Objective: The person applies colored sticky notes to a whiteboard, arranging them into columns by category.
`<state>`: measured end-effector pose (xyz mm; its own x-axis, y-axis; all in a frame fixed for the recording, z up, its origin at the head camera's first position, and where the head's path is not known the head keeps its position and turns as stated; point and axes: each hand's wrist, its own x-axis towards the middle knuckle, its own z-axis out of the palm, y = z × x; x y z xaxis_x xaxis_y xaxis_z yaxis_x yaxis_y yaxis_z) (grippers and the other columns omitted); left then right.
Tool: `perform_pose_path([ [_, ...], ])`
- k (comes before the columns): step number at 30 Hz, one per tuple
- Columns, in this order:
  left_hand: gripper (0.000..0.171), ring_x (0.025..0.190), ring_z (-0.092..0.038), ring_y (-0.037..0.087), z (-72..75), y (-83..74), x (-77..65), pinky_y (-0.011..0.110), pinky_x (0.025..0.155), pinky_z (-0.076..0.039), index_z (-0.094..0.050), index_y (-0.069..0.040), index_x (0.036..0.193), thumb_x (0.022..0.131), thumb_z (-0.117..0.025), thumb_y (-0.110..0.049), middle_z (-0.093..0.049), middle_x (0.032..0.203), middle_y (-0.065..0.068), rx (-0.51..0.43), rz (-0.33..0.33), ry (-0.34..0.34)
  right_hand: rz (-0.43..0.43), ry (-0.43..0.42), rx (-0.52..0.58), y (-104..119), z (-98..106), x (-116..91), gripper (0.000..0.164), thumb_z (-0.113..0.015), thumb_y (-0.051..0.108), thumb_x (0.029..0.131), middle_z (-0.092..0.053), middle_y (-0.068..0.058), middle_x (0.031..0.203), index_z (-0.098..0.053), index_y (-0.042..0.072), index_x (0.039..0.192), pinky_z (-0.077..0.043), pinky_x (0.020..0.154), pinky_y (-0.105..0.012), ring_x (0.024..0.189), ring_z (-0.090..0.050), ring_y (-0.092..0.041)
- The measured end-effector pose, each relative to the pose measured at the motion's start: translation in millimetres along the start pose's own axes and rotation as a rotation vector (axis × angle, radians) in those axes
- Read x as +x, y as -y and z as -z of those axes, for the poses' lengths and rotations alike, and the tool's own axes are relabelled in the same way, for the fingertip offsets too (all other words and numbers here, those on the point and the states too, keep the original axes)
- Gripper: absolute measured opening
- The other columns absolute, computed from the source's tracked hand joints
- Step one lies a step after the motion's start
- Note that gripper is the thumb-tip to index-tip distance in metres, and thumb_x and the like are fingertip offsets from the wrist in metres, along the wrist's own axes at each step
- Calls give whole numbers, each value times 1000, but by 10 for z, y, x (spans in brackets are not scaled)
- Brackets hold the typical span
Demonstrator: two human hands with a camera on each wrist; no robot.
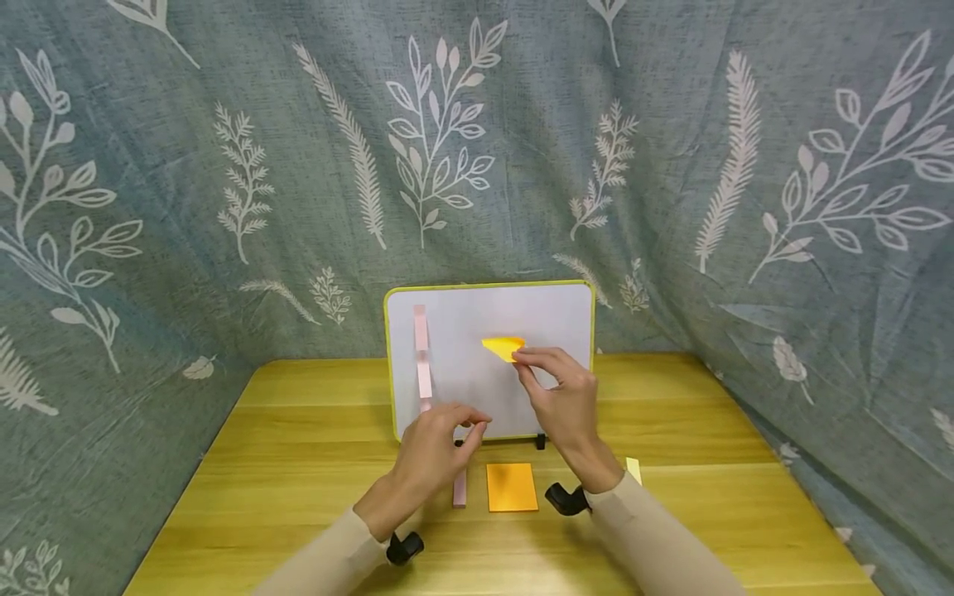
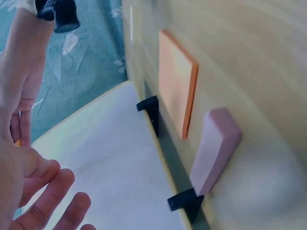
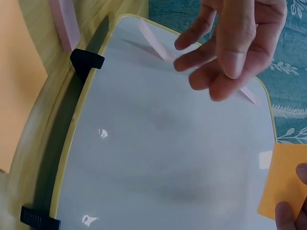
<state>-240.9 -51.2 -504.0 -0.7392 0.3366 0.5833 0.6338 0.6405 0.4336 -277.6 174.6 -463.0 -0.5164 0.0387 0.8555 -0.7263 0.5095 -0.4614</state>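
Note:
My right hand (image 1: 566,397) pinches an orange-yellow sticky note (image 1: 503,348) between thumb and fingers, in front of the whiteboard (image 1: 477,385). In the right wrist view the note (image 3: 283,179) appears flat at the lower right. My left hand (image 1: 432,443) hovers before the board's lower left part, fingers loosely bent, holding nothing visible. Pink paper strips (image 1: 421,327) run down the board's left side; the lowest is partly hidden by that hand. On the table lie an orange sticky note pad (image 1: 512,487) and a narrow purple sticky pad (image 2: 213,143).
The yellow-rimmed board stands upright on black feet (image 1: 540,441) on a wooden table (image 1: 298,463). A pale yellow strip (image 1: 633,470) lies beside my right wrist. Leaf-patterned cloth (image 1: 522,165) hangs behind and at both sides. Each wrist wears a black camera mount (image 1: 568,499).

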Motion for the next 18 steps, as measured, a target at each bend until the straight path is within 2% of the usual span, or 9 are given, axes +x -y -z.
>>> perform_pose_path([
  [8, 13, 96, -83, 18, 128, 74, 164, 39, 84, -70, -91, -18, 118, 108, -84, -15, -88, 107, -1, 15, -58, -89, -17, -27, 33, 17, -49, 24, 15, -94, 0, 97, -88, -13, 112, -94, 7, 110, -58, 108, -12, 109, -86, -35],
  [18, 13, 96, -84, 24, 370, 208, 452, 45, 81, -70, -90, -16, 119, 109, -83, -15, -89, 109, 3, 7, -30, -201, 5, -65, 31, -3, -136, 57, 15, -95, 2, 96, -87, -14, 112, -94, 7, 110, -59, 108, -13, 109, -83, -36],
])
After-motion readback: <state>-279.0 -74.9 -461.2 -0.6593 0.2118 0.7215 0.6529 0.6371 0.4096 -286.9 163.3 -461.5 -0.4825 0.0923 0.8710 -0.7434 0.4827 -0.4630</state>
